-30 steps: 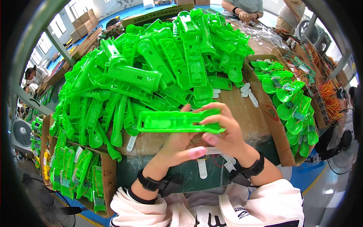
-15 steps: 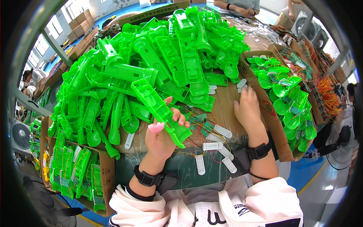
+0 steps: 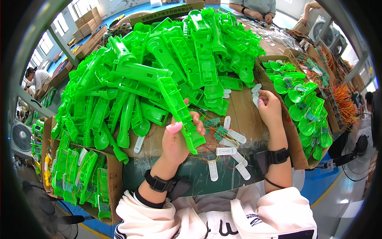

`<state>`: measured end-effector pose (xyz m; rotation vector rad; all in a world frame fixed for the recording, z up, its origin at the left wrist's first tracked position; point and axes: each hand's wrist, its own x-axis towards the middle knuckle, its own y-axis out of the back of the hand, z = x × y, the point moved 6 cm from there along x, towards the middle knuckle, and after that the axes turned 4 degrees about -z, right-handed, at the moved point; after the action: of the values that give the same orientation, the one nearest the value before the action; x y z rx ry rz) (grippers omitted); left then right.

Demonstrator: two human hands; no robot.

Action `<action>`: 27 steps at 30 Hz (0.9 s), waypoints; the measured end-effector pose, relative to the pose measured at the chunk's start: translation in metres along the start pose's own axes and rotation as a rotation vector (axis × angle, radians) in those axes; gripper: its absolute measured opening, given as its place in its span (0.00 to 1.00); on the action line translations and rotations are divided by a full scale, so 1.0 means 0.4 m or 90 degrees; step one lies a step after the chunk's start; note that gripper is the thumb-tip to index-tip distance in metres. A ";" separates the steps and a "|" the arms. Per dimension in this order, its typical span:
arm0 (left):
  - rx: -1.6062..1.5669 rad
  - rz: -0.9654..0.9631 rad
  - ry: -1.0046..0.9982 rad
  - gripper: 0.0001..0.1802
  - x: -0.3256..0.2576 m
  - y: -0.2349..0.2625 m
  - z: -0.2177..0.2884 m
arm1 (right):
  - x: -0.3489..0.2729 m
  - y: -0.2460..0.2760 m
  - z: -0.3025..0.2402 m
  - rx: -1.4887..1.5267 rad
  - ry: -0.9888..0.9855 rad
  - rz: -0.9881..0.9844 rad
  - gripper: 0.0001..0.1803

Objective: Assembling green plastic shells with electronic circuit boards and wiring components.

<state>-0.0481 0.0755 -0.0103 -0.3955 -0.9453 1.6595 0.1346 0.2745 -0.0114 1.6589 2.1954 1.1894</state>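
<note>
One green shell (image 3: 180,115) slants through the left hand (image 3: 175,141)'s closed grip; right hand (image 3: 269,107) pinches a white strip (image 3: 256,95).

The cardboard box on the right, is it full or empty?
Full: the cardboard box is heaped with green plastic pieces up to its rim.

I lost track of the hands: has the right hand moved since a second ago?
Yes. The right hand left the green shell and went rightward, to the white strips near the cardboard box.
</note>
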 end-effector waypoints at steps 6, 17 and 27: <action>0.002 -0.016 0.018 0.38 0.001 0.010 -0.003 | 0.006 0.009 -0.024 0.270 -0.026 -0.027 0.07; 0.015 0.023 0.023 0.37 -0.006 0.001 -0.011 | -0.119 -0.059 -0.284 0.762 0.150 -0.309 0.09; 0.074 0.032 0.034 0.35 -0.007 0.010 -0.015 | -0.164 -0.127 -0.274 0.770 0.046 -0.318 0.17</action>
<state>-0.0457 0.0749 -0.0175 -0.3867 -0.8012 1.7316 0.0621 0.1595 0.0078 1.0567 3.3366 -0.3408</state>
